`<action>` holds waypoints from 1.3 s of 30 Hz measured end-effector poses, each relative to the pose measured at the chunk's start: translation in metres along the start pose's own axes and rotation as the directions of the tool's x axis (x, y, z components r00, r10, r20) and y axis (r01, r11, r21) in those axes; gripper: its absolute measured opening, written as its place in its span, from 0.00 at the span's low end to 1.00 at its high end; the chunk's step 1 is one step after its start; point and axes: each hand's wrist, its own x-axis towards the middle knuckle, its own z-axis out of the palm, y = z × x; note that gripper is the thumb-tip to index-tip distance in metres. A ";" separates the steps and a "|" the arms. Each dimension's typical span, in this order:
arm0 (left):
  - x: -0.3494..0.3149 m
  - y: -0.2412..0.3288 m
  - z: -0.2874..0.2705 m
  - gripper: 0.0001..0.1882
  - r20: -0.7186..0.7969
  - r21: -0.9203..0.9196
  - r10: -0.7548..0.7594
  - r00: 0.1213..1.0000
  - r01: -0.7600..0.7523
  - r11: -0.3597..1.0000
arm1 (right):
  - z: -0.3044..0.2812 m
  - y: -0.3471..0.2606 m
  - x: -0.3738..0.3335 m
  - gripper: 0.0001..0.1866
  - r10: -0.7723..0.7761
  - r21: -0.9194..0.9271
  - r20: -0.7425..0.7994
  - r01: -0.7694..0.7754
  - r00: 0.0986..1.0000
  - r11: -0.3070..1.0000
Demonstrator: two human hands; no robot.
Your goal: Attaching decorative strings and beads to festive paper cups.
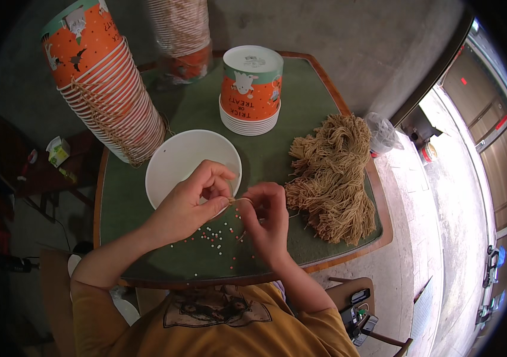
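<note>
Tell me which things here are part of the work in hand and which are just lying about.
In use: left hand, right hand, thin tan string, small scattered beads, bundle of tan yarn strings, white paper bowl.

Lying about: orange paper cup stacks, crumpled clear plastic bag.

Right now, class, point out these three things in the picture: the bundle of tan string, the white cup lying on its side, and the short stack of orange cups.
bundle of tan string (332, 178), head view, middle of the heap.
white cup (182, 160), head view, its inner wall.
short stack of orange cups (251, 95), head view, side of the top cup.
</note>
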 end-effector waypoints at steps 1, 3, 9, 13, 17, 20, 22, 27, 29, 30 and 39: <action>0.000 0.000 0.000 0.16 -0.003 0.000 -0.004 1.000 0.004 1.000 | -0.001 -0.003 0.001 0.12 0.001 0.000 0.001 -0.001 1.000 1.000; 0.000 0.000 -0.001 0.16 -0.008 -0.002 -0.006 1.000 0.006 1.000 | -0.004 -0.012 0.005 0.14 -0.224 -0.233 0.047 0.229 0.973 0.945; 0.000 0.003 0.001 0.16 -0.006 -0.003 -0.018 1.000 0.018 1.000 | -0.007 -0.012 0.001 0.13 -0.317 -0.403 0.160 0.355 0.935 0.844; -0.001 0.002 0.001 0.16 -0.006 -0.004 -0.029 1.000 0.029 1.000 | -0.005 -0.009 0.002 0.12 -0.293 -0.409 0.188 0.346 0.938 0.844; -0.002 0.004 0.001 0.16 -0.010 0.026 -0.025 1.000 0.025 0.999 | -0.005 -0.009 0.003 0.11 -0.191 -0.321 0.141 0.227 0.972 0.920; -0.003 0.004 0.002 0.17 -0.003 0.095 -0.007 1.000 0.007 0.995 | -0.005 -0.009 0.003 0.11 -0.123 -0.276 0.128 0.155 0.984 0.949; -0.004 0.004 0.003 0.18 -0.004 0.136 0.047 0.999 -0.046 0.990 | -0.005 -0.009 0.004 0.11 -0.116 -0.264 0.127 0.146 0.985 0.953; -0.004 0.003 0.004 0.18 0.000 0.182 0.071 0.997 -0.070 0.981 | -0.006 -0.008 0.004 0.12 -0.243 -0.388 0.118 0.270 0.963 0.881; -0.004 0.004 0.004 0.19 0.000 0.198 0.071 0.997 -0.069 0.978 | -0.008 -0.004 0.004 0.13 -0.297 -0.430 0.136 0.326 0.945 0.842; -0.003 0.004 0.004 0.19 0.001 0.202 0.071 0.997 -0.070 0.977 | -0.008 -0.003 0.004 0.14 -0.349 -0.469 0.156 0.381 0.924 0.797; -0.003 0.004 0.003 0.17 0.013 0.192 0.091 0.996 -0.091 0.977 | -0.006 0.000 0.002 0.16 -0.319 -0.407 0.158 0.356 0.934 0.841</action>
